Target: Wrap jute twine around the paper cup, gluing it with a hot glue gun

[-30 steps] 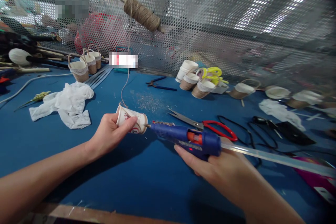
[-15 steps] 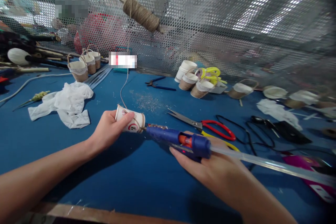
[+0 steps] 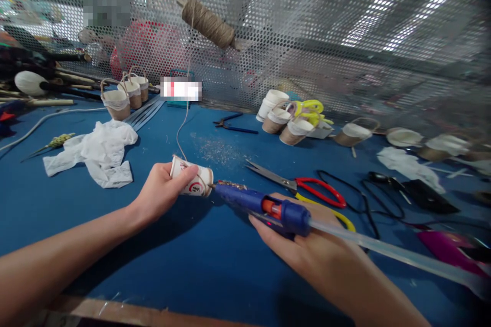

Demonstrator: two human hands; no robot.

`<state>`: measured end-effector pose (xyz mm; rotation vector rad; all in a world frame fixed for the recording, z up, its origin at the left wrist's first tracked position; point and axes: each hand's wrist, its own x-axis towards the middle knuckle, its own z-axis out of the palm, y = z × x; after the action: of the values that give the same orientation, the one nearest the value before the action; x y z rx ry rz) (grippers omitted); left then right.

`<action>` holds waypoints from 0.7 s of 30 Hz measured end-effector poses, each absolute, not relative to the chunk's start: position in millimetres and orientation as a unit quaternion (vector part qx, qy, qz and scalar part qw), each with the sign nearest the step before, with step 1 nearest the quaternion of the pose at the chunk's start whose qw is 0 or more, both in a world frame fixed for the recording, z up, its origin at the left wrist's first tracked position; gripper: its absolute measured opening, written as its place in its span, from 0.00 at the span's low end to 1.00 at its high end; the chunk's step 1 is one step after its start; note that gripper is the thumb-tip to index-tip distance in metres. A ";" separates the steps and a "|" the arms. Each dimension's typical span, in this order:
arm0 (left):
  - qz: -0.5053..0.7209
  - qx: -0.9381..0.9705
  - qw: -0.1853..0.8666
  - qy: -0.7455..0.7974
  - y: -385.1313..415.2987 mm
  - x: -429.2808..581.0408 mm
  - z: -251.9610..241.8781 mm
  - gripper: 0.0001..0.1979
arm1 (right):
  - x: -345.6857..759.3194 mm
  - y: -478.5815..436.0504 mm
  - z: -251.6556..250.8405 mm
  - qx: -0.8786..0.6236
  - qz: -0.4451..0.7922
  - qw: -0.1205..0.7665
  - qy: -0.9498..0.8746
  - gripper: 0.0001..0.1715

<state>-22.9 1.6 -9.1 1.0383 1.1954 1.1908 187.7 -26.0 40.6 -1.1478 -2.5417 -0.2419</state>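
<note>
My left hand [image 3: 163, 186] is closed around a small white paper cup [image 3: 201, 176] with red and black print, tipped on its side. A strand of twine [image 3: 180, 133] runs from the cup up to a brown twine spool [image 3: 209, 23] on the mesh. In my right hand [image 3: 307, 245] is a blue hot glue gun [image 3: 249, 202], a long clear glue stick [image 3: 383, 250] sticking out of its back. Its nozzle is at the cup's rim end; whether it touches I cannot tell. My right fingers are partly hidden under the gun.
Scissors [image 3: 303, 187] with red and yellow handles lie just beyond the glue gun. Pliers [image 3: 233, 125] rest farther back. Twine-wrapped cups [image 3: 117, 104] stand at back left, others [image 3: 295, 130] at back right. White cloth [image 3: 102, 150] lies left. A perforated metal screen [image 3: 268, 20] closes off the back.
The view has shifted very slightly. Both hands keep nearly the same pose, with the glue gun's nozzle still at the cup's end.
</note>
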 end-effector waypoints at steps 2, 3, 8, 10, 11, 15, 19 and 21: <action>0.499 0.457 0.532 0.509 1.0 -23.3 -9.9 0.13 | 186.9 -25.9 43.2 -0.409 -0.071 0.177 -0.892 0.16; 0.498 0.467 0.525 0.509 0.8 -23.4 -10.2 0.13 | 186.4 -25.8 45.0 -0.412 -0.064 0.180 -0.891 0.17; 0.490 0.515 0.477 0.516 -0.5 -23.0 -9.6 0.13 | 185.6 -22.7 52.7 -0.398 -0.078 0.171 -0.898 0.18; 0.488 0.534 0.456 0.518 -1.3 -23.2 -9.6 0.13 | 186.7 -20.7 53.1 -0.343 -0.142 0.175 -0.912 0.23; 0.487 0.545 0.445 0.517 -1.8 -23.4 -9.8 0.14 | 187.5 -19.8 52.7 -0.315 -0.173 0.176 -0.917 0.26; 0.487 0.587 0.408 0.502 -3.8 -25.1 -11.2 0.14 | 191.7 -18.1 50.5 -0.264 -0.240 0.164 -0.920 0.29; 0.482 0.630 0.367 0.486 -5.0 -27.3 -11.8 0.14 | 193.6 -17.9 50.4 -0.241 -0.254 0.152 -0.924 0.29; 0.478 0.651 0.349 0.475 -5.4 -28.1 -11.5 0.14 | 193.8 -17.4 50.9 -0.245 -0.239 0.160 -0.926 0.29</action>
<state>-28.1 -5.4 -11.5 1.6884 1.2318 1.2380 193.8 -17.4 50.9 -0.6989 -2.6455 -0.6814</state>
